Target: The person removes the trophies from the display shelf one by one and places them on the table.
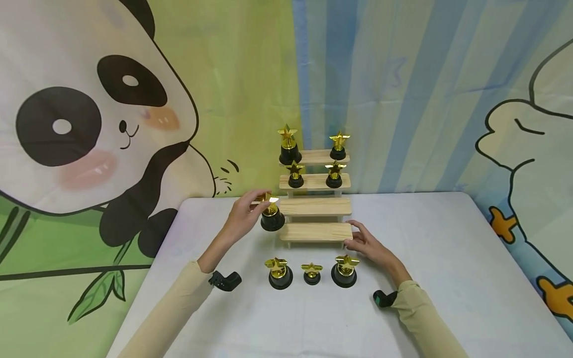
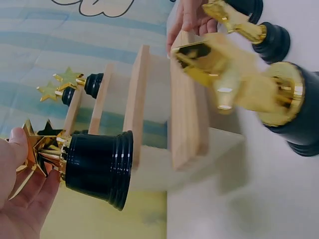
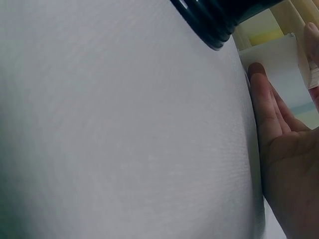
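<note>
Head view: I see my left hand [image 1: 243, 215] pinching a star trophy [image 1: 270, 214] by its gold star, just off the left end of the wooden step stand [image 1: 316, 231], level with the two lower steps.
Left grip: from the left wrist view, thumb and fingers [image 2: 20, 199] are curled round the star points; the black base [image 2: 99, 169] hangs free, tilted sideways toward the steps.
Right hand: my right hand [image 1: 369, 243] rests with straight fingers against the right end of the lowest step, holding nothing.
Handling, as I judge it: the trophy looks like light, stiff plastic with a glossy finish, so probably slippery; the star points give purchase, though the thin neck may be the weak spot.
Better hold: the ribbed black base seems the sturdier place to take it.
Stand: bare wood, light enough to slide, which is likely why my right hand steadies it.
Others: three trophies [image 1: 312, 272] stand on the white table [image 1: 447, 278] in front; four sit on the upper two steps [image 1: 313, 158].
</note>
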`<state>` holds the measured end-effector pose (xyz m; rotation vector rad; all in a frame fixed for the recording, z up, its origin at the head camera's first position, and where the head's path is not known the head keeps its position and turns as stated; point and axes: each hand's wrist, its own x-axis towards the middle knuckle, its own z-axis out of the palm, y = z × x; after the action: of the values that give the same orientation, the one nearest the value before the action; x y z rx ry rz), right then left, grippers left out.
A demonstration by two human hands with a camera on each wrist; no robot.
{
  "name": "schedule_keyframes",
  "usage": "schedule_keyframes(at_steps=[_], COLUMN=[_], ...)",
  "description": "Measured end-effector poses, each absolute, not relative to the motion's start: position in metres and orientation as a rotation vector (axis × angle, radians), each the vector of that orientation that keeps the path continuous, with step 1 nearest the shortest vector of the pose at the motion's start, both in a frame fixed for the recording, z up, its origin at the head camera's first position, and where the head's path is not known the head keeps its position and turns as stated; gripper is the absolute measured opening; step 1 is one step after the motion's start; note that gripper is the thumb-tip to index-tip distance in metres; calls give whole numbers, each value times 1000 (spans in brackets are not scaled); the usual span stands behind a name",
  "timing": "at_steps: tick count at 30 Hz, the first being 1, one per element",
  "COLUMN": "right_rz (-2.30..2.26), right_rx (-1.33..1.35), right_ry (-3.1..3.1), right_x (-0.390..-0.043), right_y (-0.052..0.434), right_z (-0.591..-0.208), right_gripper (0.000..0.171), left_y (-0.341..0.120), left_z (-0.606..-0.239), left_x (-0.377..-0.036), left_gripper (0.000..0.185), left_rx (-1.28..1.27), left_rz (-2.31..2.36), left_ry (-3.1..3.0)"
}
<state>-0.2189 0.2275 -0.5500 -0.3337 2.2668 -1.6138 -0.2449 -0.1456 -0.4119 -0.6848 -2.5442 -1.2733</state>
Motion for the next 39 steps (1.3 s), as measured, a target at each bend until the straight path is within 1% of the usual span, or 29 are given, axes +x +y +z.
schedule_keyframes(at_steps=[6,10,17,24,32,39], right_rz=[-1653,-1669,-1676,-1662,-1663,-1661], right_rx=[-340,-339,-345,-351,-345,-348], right_ry=[2243,2223,2215,2218,2224,2219], right_x=[-219,-219,-218,-220,-220,-219], right_y=[227,227,228,228,229,228], right_z=[-551,-551,-549,-550,-547,-549], right_gripper=[67,67,67,67,68,68], left_y=[-170,-181,-192,-199,-215,-222], left_z=[-422,-427,-436,-440,-464,-479], left_x=[-222,-213,-200,-173,-152,-139], left_gripper=[32,32,32,31,31,30], left_rx=[-622,-596,-568,-483,-514,-455], left_rz=[-1255,-1250,-1298,-1309,-1384,-1447], left_ry=[-2554,-2553,-2555,-2564,-2554,-2553])
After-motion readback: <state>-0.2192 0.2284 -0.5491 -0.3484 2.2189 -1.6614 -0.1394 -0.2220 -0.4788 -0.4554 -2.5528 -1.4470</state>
